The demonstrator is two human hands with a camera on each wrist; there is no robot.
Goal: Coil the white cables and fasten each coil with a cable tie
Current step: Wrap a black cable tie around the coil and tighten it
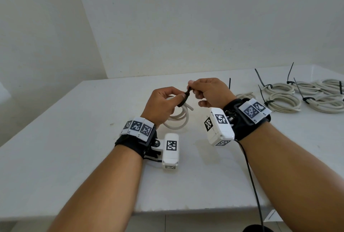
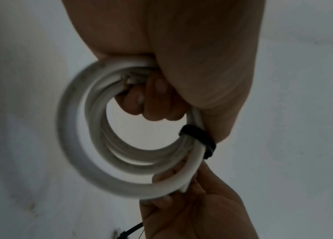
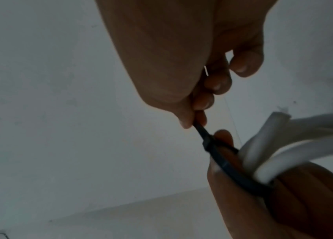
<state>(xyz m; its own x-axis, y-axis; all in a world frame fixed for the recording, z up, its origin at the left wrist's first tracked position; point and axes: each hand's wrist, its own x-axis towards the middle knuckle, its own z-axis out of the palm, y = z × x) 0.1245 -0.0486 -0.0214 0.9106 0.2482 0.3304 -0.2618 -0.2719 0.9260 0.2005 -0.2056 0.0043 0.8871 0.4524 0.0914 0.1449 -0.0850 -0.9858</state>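
My left hand (image 1: 163, 102) grips a small coil of white cable (image 1: 177, 120) above the white table (image 1: 74, 120). The coil (image 2: 100, 145) hangs from my curled fingers, with a black cable tie (image 2: 200, 140) wrapped round its strands. My right hand (image 1: 208, 92) pinches the tail of that tie (image 1: 187, 94) between thumb and forefinger, just right of the left hand. In the right wrist view the tie (image 3: 222, 160) runs taut from my fingertips (image 3: 190, 119) to the bundled cable (image 3: 263, 153), where one cut cable end sticks up.
Several coiled white cables (image 1: 286, 99) with black ties sticking up lie at the table's far right. One loose black tie (image 1: 230, 83) shows behind my right hand. A black wire (image 1: 251, 176) runs from my right wrist over the table's front edge.
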